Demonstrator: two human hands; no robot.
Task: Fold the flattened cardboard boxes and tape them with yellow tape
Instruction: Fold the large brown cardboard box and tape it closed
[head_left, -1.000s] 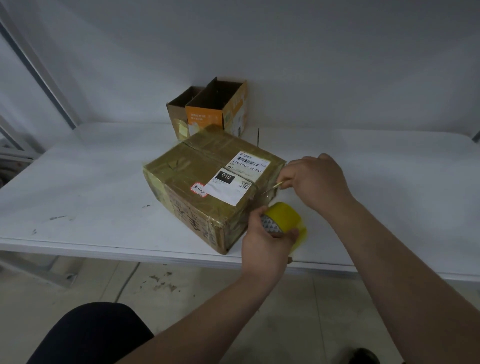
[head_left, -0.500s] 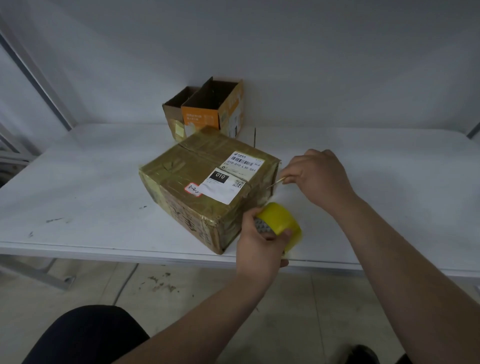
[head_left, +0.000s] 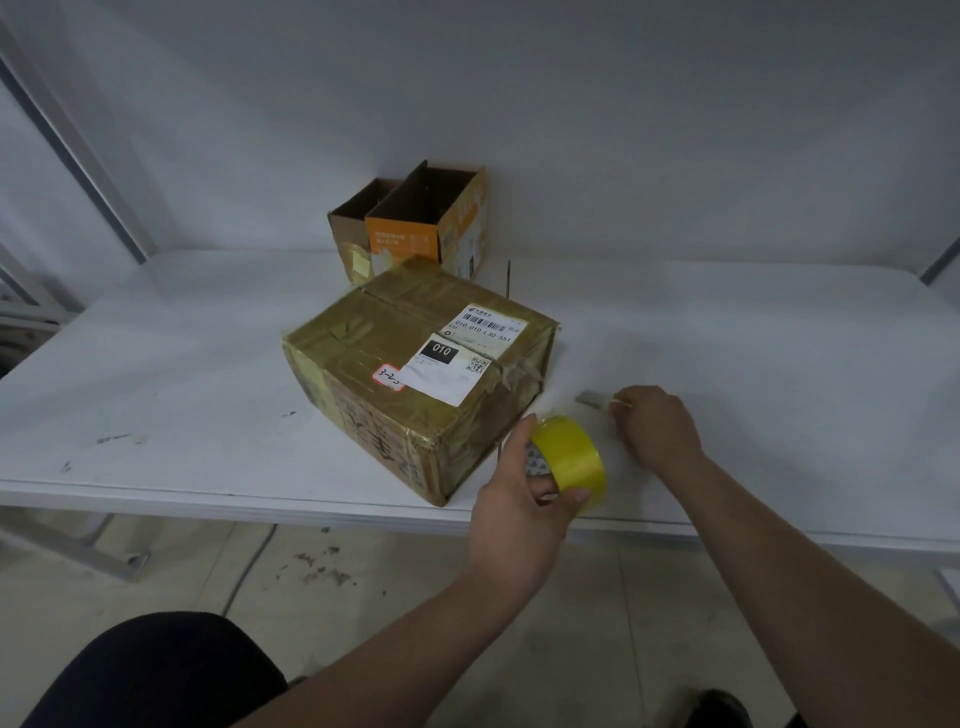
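Closest to the camera, a dark-clothed knee (head_left: 156, 670) sits bottom left over the tiled floor (head_left: 363, 571), and both bare forearms reach up toward the white tabletop (head_left: 182, 374).

Left hand (head_left: 519, 514) is right at the near corner of the taped box (head_left: 415, 374), its grip wrapped around the roll of yellow tape (head_left: 571, 457) with fingers through the core and thumb along the outer face. The roll sits tilted just off the box's near-right side, above the tabletop's front edge.

Right hand (head_left: 660, 426) is a bit further in, to the right of the box and clear of it, grip pinched narrow on a small grey tool (head_left: 592, 401) that pokes out toward the box. Too blurry to say what it is, might be a cutter, and there's a thin yellowish sliver at the fingertips.

The box itself is closed, sitting corner-on toward the camera, covered in yellowish tape, with a white shipping label (head_left: 467, 358) on top showing a barcode and "010".

Behind the box, against the grey wall (head_left: 623, 130), there's an open orange box (head_left: 431, 223) and a plain brown open box (head_left: 353, 223) touching on its left.
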